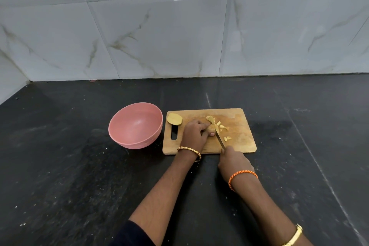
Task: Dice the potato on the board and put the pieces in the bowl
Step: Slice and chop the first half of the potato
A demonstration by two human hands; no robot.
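Observation:
A wooden cutting board (237, 140) lies on the black counter. My left hand (194, 133) grips a piece of potato (210, 129) on the board's middle. My right hand (233, 161) holds a knife (219, 139) by its handle, and the blade runs up against the right side of that piece. Several small yellow diced pieces (221, 126) lie just right of the blade. A potato half (174, 119) sits cut side up at the board's far left corner. The pink bowl (119, 126) stands empty, left of the board.
The black stone counter (79, 175) spreads around the board and bowl. A white marble-tiled wall (179, 36) rises behind, and another wall closes the far left corner.

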